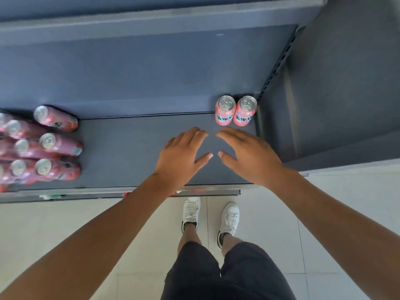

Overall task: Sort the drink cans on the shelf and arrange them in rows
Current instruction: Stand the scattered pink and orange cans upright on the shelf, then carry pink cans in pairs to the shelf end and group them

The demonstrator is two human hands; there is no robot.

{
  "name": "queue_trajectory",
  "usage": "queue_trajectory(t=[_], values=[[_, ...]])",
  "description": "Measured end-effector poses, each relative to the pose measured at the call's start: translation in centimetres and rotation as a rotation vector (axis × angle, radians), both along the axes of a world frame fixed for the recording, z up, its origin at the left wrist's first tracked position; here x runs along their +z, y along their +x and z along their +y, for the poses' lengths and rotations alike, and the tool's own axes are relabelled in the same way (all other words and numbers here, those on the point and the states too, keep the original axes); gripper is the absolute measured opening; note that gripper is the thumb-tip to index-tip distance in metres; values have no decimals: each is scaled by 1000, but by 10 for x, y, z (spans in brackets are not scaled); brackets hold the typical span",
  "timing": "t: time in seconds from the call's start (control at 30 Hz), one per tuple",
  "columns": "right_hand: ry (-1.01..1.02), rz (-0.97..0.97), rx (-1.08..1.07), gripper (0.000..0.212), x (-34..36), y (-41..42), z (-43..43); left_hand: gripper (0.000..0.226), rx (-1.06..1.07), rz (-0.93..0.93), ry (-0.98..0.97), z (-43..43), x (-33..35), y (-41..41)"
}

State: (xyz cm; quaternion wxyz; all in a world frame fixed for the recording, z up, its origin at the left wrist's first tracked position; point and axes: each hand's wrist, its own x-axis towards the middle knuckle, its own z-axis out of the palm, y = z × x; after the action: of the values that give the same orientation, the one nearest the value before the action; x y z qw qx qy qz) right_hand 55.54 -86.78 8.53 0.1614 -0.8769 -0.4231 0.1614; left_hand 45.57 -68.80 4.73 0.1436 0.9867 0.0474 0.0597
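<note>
One dark grey shelf [134, 146] carries everything and runs under and ahead of both hands. Largest group on it: the cluster of pink cans [46, 148], well off to the left of my left hand [180, 155], loosely packed and cut by the frame edge, so no count. Tops face up, so I take their long axes as vertical; the outward lean reads as lens distortion. Left hand and right hand [249, 158] are both empty, palms down, fingers straight and spread, side by side with fingertips nearly meeting. Whether they rest on the shelf or hover over it I cannot tell. Smallest group: the pair of upright cans [234, 111], just ahead of the right hand's fingertips against the shelf's right end, touching each other, labels toward me. I read this pair as the start of a row. Judgement: the next pick lies leftward in the cluster, so the left hand is nearer the stock and the right hand nearer the row. A grip around the side of a can, then a carry rightward to beside the pair. Risk: toppling close-packed neighbours.
</note>
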Motion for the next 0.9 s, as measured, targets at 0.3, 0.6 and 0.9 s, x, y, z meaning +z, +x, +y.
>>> queue_trajectory(t=[0.3, 0.6, 0.9], values=[[-51, -33, 316, 48, 65, -52, 48, 50, 149, -7, 129, 4, 65, -111], [-43, -92, 485, 46, 98, -152, 144, 47, 507, 68, 154, 76, 101, -250], [-119, -213, 483, 43, 98, -299, 261, 49, 683, 109, 149, 177, 116, -403]])
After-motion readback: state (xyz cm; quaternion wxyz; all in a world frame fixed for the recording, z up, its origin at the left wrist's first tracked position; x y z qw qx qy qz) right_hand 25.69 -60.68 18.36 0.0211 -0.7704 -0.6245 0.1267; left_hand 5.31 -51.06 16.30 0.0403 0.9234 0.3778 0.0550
